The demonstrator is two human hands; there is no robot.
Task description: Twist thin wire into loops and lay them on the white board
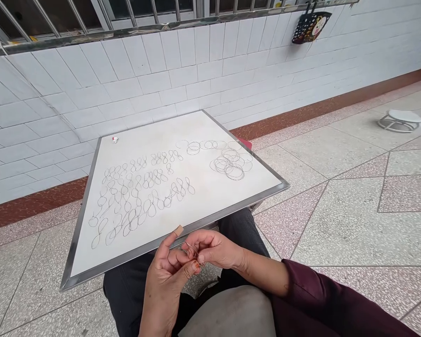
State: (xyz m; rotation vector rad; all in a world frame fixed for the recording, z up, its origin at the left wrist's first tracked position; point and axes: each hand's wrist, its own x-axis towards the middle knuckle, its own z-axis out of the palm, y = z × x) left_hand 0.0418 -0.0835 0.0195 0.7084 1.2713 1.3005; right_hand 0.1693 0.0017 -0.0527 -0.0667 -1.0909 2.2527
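From my end of the head camera I see a thin wire loop (206, 270) low in front of the person's lap, just off the near edge of the white table (154, 133); the left hand (166, 276) pinches it between thumb and a fingertip, with a finger wearing tape (178, 230) raised clear; the right hand (217, 249) pinches it too, thumb against finger, close beside the left; the fingers hide much of it, so I cannot make out its full shape.

On the table's left half lie twisted loops (135, 217) in rough rows, many like figure eights; towards the far right side lie round loops (234, 179), several overlapping.

I judge the wire very light and springy, flexible yet liable to kink; it could slip or roll between smooth pads, so I would favour a fine fingertip pinch near a crossing, light enough not to flatten the curve; the overlapping rings may snag, so I would take one by its free outer rim.
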